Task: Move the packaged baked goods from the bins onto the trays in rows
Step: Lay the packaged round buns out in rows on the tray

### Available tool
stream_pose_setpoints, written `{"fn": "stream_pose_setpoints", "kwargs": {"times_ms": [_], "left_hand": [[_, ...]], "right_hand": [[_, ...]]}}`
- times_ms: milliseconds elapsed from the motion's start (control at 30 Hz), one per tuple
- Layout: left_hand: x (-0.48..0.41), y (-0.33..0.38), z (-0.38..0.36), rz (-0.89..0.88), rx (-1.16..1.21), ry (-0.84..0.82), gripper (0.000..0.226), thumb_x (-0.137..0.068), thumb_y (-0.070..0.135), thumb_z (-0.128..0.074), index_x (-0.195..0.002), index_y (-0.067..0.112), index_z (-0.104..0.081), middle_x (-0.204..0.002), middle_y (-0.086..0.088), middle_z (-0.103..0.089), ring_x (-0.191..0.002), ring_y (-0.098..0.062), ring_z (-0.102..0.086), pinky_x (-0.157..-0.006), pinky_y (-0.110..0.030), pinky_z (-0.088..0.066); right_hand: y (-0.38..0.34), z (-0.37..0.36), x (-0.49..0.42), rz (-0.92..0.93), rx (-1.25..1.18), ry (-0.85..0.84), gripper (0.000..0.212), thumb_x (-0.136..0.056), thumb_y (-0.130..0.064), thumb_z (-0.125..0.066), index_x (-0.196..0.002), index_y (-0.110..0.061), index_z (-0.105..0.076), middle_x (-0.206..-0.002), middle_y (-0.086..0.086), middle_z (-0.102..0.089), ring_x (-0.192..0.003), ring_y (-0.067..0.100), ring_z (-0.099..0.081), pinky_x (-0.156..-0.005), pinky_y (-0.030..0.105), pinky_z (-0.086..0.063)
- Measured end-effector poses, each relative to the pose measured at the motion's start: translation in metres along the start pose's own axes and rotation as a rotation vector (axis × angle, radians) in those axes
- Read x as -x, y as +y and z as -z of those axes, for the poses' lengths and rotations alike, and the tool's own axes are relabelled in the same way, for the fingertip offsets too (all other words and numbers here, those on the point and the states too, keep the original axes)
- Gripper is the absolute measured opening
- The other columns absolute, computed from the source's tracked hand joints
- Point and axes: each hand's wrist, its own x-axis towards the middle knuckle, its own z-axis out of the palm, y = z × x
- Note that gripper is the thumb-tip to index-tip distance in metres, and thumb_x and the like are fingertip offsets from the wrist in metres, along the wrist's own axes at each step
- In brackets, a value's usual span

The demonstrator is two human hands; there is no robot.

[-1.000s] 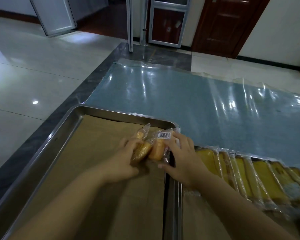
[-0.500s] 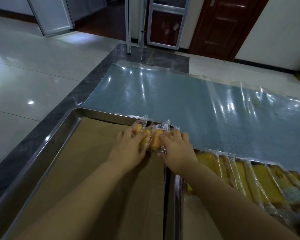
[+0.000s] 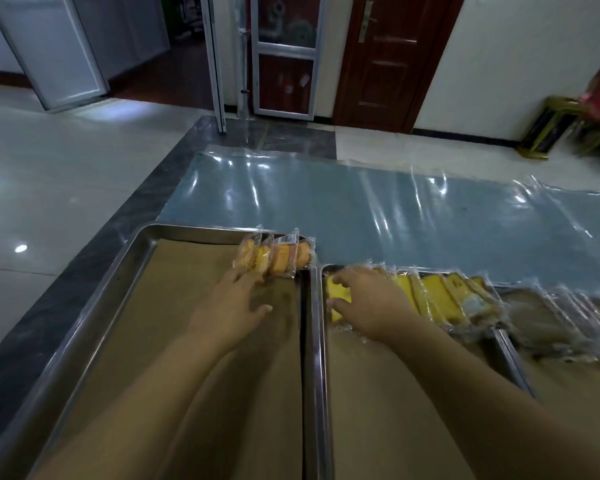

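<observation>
orange buns [image 3: 274, 259] sit released as right hand [image 3: 368, 303] shifts onto yellow cake [image 3: 339, 293].

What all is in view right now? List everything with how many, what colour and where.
left tray: one, steel, lined with brown paper, near left.
middle tray: one, steel, brown-lined, just right of it.
right tray: one, steel, only partly seen, far right.
round buns: four packets, orange-brown, far right corner of the left tray.
yellow cakes: a row of several packets, far edge of the middle tray.
brownish packets: blurred, uncounted, far right beside the yellow cakes.
plastic sheet: one, clear over blue-grey, beyond the trays.
wooden door: one, dark red-brown, back wall.
left hand: open, fingertips at the round buns.
right hand: over the leftmost yellow cake; grip unclear.
</observation>
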Motion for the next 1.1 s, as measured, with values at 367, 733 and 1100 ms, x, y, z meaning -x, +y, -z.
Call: {"fn": "stream_pose_setpoints", "kwargs": {"times_ms": [367, 733, 1100], "left_hand": [[0.107, 0.118, 0.015, -0.123, 0.088, -0.008, 0.035, -0.079, 0.048, -0.064, -0.11, 0.034, -0.055, -0.097, 0.015, -0.053, -0.085, 0.001, -0.048, -0.062, -0.015, -0.036], [0.218, 0.312, -0.048, -0.081, 0.393, -0.003, 0.027, -0.072, 0.053, -0.068, -0.095, 0.042, -0.059, -0.091, 0.02, -0.058, -0.084, 0.002, -0.056, -0.07, -0.023, -0.049], [0.223, 0.447, -0.11, -0.191, 0.455, -0.092, 0.03, -0.066, 0.061, -0.061, -0.092, 0.045, -0.06, -0.09, 0.021, -0.062, -0.084, 0.01, -0.055, -0.071, -0.022, -0.049]], "right_hand": [[0.071, 0.037, 0.162, -0.147, -0.156, 0.04, 0.037, -0.083, -0.05, -0.058, -0.116, -0.032, -0.056, -0.101, -0.01, -0.063, -0.086, 0.008, -0.056, -0.073, 0.03, -0.049], [0.217, 0.09, 0.325, -0.131, -0.187, 0.142, 0.035, -0.08, -0.056, -0.059, -0.109, -0.037, -0.056, -0.09, -0.018, -0.058, -0.077, -0.001, -0.054, -0.063, 0.023, -0.045], [0.344, 0.172, 0.415, -0.151, -0.079, 0.221, 0.037, -0.079, -0.052, -0.056, -0.112, -0.034, -0.059, -0.09, -0.018, -0.059, -0.08, 0.003, -0.056, -0.072, 0.029, -0.047]]}}
